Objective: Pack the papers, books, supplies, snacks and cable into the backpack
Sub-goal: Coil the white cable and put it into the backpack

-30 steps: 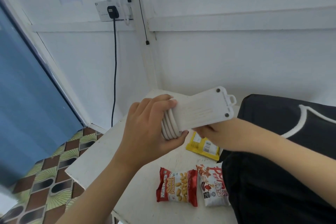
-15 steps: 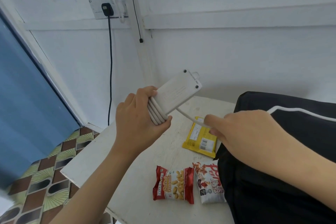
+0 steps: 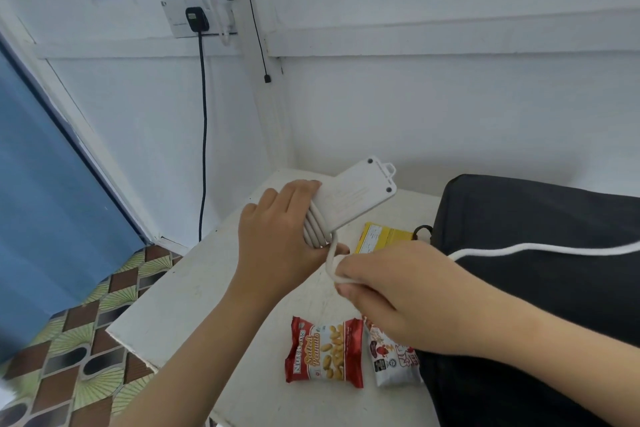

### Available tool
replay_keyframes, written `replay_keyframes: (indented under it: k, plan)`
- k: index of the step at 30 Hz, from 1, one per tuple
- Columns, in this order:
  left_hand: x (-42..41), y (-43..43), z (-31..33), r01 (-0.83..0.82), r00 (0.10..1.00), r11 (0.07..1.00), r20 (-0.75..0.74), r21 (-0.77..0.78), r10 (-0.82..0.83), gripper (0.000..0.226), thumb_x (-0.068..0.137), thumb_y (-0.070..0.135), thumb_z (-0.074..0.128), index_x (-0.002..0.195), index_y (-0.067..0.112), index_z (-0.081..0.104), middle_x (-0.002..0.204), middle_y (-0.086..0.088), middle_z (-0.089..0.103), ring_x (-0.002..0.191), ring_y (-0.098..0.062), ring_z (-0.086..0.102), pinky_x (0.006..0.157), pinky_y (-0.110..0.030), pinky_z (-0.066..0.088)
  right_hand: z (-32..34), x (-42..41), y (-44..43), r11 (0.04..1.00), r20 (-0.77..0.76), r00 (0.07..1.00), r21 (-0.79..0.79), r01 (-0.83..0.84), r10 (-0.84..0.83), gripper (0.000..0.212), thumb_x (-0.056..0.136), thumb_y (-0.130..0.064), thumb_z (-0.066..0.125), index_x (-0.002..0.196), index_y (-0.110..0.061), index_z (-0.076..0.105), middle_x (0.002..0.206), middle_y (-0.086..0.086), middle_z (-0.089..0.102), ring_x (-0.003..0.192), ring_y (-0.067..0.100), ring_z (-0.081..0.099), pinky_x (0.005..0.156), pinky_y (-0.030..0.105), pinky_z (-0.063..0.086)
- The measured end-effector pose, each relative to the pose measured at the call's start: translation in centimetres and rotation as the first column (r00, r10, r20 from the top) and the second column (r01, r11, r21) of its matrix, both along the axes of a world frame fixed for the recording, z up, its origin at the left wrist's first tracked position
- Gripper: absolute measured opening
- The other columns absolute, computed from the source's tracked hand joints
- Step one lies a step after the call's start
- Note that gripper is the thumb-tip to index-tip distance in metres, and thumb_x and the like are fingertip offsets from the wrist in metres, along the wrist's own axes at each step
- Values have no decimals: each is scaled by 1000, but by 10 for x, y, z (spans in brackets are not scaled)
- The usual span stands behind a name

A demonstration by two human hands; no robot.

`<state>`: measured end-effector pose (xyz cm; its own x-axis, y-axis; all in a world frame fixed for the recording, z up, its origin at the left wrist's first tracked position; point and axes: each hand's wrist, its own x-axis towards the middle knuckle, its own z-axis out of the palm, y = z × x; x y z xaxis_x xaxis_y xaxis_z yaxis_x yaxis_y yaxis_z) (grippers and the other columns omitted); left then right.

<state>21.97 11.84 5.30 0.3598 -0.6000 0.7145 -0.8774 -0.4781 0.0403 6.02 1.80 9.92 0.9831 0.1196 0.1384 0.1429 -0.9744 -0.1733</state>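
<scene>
My left hand (image 3: pixel 277 239) grips a white power strip (image 3: pixel 353 198) at its near end, with several turns of its white cable (image 3: pixel 313 230) wound round it under my fingers. My right hand (image 3: pixel 391 291) pinches the loose part of that cable just below the strip; the rest of the cable trails right across the black backpack (image 3: pixel 540 253). On the white table (image 3: pixel 194 291) lie a red peanut packet (image 3: pixel 325 354), a white and red snack packet (image 3: pixel 394 362) beside it, and a yellow packet (image 3: pixel 381 239) next to the backpack.
The table's left edge drops to a patterned floor (image 3: pixel 79 333). A blue door (image 3: pixel 41 184) stands at the left. A black cord (image 3: pixel 203 135) hangs from a wall socket (image 3: pixel 194 19) behind the table. White walls close the far side.
The power strip has come lower over the table. My right hand has brought the loose cable down and in below the strip, close to my left hand.
</scene>
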Motion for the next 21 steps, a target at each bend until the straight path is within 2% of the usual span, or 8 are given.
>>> replay_keyframes:
  k: [2,5,8,10,14,18,21]
  plan:
    - [-1,1,-2,23,1000,1000,11,10,-24,72,68,69,51,109,11,61,101,-1,66,72,-21,58,53,-31,41,-3,2,4,997,2,999,65,-42,42,29,99,-32,38,72,-23,37,58,-9,37,50,11,37,51,21,26]
    - [1,8,-5,27,1000,1000,10,11,-27,68,70,67,57,109,11,59,101,0,65,72,-20,57,54,-29,41,-5,-1,4,992,-27,997,107,-64,67,25,98,-33,39,76,-21,41,60,-7,42,55,13,41,52,21,29]
    - [8,16,-5,8,1000,1000,-9,-8,-8,63,71,61,60,108,10,59,99,-1,65,72,-18,56,56,-25,37,2,-6,0,998,-17,999,41,-39,40,12,97,-39,39,96,-31,48,67,-13,47,58,5,43,54,16,30]
    - [14,23,-5,-11,1000,1000,-21,-2,11,63,71,61,60,108,10,59,98,-1,65,71,-18,54,56,-25,36,10,-6,-7,1000,9,1000,23,-3,2,20,97,-40,41,112,-35,52,66,-17,48,58,3,44,54,15,29]
    - [22,33,-7,-38,998,999,-52,19,39,66,70,61,59,111,10,58,102,-3,64,75,-20,55,59,-30,40,19,-4,-24,995,-28,996,55,85,-84,20,95,-42,40,96,-31,57,69,-10,58,65,7,52,57,20,39]
    - [27,40,-8,-75,995,997,-58,28,77,66,64,56,60,113,12,57,104,-5,64,80,-24,57,63,-36,45,15,-2,-52,972,-13,973,-38,232,-232,38,90,-55,35,72,-25,49,62,-5,55,53,6,49,52,21,39]
    - [31,43,-8,-107,992,993,-54,57,110,67,60,54,61,113,12,58,102,-5,64,79,-25,57,63,-35,43,17,-1,-69,956,-16,967,146,254,-254,46,82,-63,31,68,-23,50,56,-7,51,47,4,45,50,23,36]
